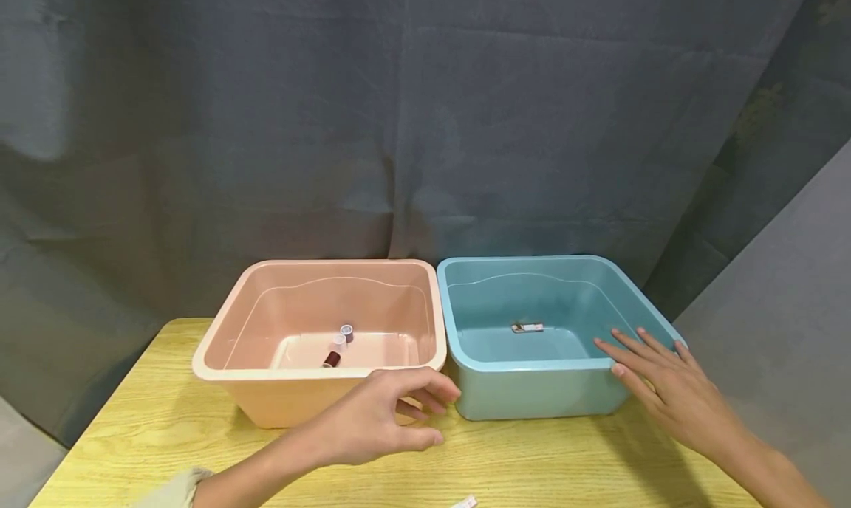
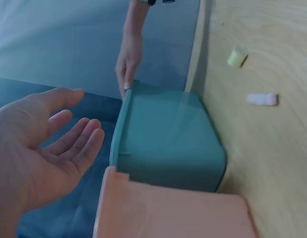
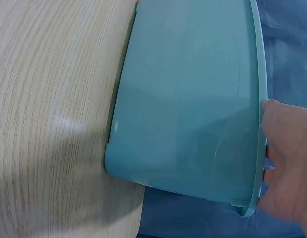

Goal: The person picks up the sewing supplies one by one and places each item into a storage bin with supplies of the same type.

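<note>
"From the head: left hand (image 1: pixel 375 416) empty, thumb and fingers wide apart; right hand (image 1: pixel 673 393) spread out straight-fingered at the rim of the blue plastic tub (image 1: pixel 532 391). Three small spools (image 1: pixel 339 342) in the peach plastic tub (image 1: pixel 299 401)."

"Left wrist: pale-yellow cylinder (image 2: pixel 237 57), small whitish block (image 2: pixel 262 99), loose on the wooden table (image 2: pixel 282 163). Mid-sorting, I'd say; those call for a fine pinch."

"Right wrist: thumb against the rim. Any firm hold? Can't tell."

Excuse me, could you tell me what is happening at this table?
A person's right hand is spread at the blue tub's near right corner; the left hand, holding nothing, hovers by the pink tub. What look like three spools lie in the pink tub, a pale item in the blue. A yellow spool and pale block lie on the table.
</note>
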### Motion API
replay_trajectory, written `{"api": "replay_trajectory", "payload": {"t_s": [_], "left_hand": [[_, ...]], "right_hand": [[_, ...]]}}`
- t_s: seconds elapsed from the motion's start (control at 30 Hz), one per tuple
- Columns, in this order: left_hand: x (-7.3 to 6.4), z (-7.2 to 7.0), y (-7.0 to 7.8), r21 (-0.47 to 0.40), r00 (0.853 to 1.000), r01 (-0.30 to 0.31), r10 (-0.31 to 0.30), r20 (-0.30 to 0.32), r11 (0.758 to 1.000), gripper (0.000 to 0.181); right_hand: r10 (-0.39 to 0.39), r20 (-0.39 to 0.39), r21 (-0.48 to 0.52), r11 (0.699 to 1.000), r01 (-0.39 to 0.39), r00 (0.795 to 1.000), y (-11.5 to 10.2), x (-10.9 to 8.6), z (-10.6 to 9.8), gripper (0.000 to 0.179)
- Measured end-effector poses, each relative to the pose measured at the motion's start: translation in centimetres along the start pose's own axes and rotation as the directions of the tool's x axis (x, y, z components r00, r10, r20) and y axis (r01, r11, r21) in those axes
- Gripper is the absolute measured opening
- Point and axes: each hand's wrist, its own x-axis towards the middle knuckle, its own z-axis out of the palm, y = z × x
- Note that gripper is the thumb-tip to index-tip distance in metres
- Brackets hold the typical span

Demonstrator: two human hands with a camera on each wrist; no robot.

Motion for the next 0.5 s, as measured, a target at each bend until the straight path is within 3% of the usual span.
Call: {"api": "replay_trajectory", "payload": {"t_s": [0.13,0.3,0.5], "left_hand": [[0.2,1.2,-0.7,0.006,1.000,-0.008,0.008,0.030,1.000,0.029],[0.2,2.6,-1.5,-0.014,0.997,0.023,-0.022,0.072,1.000,0.030],[0.2,4.1,-2.6,-0.043,0.996,0.028,-0.024,0.082,0.999,0.030]], "right_hand": [[-0.009,-0.013,-0.001,1.000,0.009,1.000,0.1,-0.1,0.0,0.046],[-0.006,-0.007,0.007,1.000,0.006,1.000,0.1,-0.1,0.0,0.046],[-0.004,-0.008,-0.001,1.000,0.004,1.000,0.1,0.0,0.1,0.046]]}}
